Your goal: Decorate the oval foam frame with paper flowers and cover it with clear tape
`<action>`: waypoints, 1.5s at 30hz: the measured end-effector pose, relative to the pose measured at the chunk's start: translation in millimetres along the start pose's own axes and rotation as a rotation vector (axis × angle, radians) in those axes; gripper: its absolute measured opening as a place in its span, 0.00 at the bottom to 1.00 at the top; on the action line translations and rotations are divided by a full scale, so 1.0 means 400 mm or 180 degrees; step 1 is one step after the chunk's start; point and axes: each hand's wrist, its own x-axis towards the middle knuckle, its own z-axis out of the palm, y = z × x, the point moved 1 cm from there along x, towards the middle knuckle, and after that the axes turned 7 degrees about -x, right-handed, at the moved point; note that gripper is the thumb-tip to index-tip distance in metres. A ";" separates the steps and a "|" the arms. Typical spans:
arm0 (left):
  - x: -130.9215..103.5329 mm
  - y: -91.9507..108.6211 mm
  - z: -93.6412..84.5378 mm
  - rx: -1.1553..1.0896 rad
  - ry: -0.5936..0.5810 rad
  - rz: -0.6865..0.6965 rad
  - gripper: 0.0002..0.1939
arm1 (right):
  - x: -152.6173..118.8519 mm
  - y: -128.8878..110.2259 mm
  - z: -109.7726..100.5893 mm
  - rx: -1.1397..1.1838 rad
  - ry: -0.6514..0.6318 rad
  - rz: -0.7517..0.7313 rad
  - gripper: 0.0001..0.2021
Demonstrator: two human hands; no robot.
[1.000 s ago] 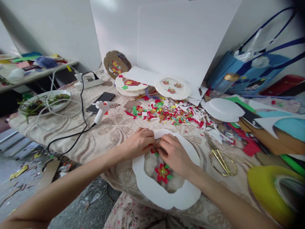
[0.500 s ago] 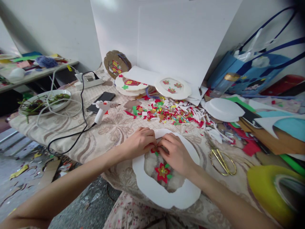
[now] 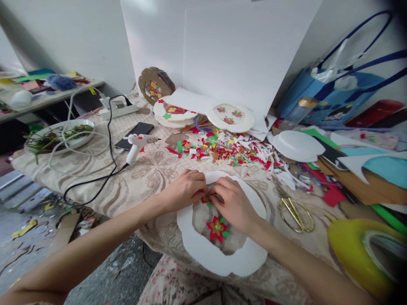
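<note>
At the head camera, a left hand (image 3: 188, 190) and right hand (image 3: 234, 205) meet, fingers bent, over a small red paper-like flower (image 3: 206, 198) at the far left of a white scalloped, roundish frame (image 3: 219, 259) on the cloth-covered counter (image 3: 152, 165); their exact grip is hidden. A larger red-and-yellow flower (image 3: 216, 229) lies nearer the wearer, closer to the right hand.

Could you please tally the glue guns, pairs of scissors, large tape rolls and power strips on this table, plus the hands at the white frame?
Glue gun: 1
Pair of scissors: 1
Large tape roll: 1
Power strip: 1
Hands at the white frame: 2, left hand and right hand
Total: 6
</note>
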 end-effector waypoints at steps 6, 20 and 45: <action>-0.001 0.001 -0.002 -0.0009 0.0009 -0.0052 0.06 | -0.001 -0.005 0.004 -0.0120 -0.0041 0.0002 0.06; 0.000 0.003 0.005 0.0005 -0.0016 -0.0071 0.05 | -0.002 -0.002 0.007 -0.0103 -0.0042 0.0047 0.06; -0.028 -0.001 -0.019 -0.0057 0.0037 -0.0117 0.06 | -0.014 0.027 -0.022 0.0119 0.0002 -0.0443 0.08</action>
